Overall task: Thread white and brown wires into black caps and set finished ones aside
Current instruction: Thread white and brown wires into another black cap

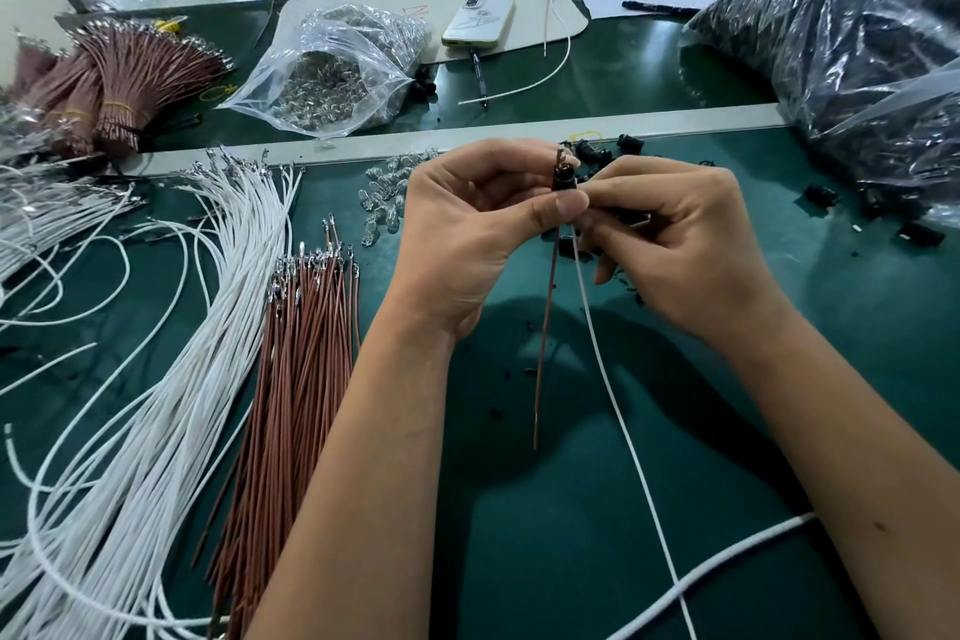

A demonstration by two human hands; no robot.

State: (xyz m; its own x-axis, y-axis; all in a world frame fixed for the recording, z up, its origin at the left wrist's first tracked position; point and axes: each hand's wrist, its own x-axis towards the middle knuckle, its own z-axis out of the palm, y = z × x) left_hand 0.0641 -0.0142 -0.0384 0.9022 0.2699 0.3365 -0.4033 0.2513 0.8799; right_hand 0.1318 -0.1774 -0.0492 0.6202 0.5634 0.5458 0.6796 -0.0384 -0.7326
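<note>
Fingers of the left hand (467, 218) pinch a black cap (563, 178) held above the green mat (571, 509); the right hand (675, 234) pinches just below it, apparently on the white wire (623, 431). A brown wire (545, 343) hangs from the cap, its metal terminal showing above. Seating appears unfinished. Supplies remain plentiful: loose white wires (171, 379), brown wires (291, 379), spare caps (821, 195). Whether the white wire has entered the cap is hidden by fingers.
</note>
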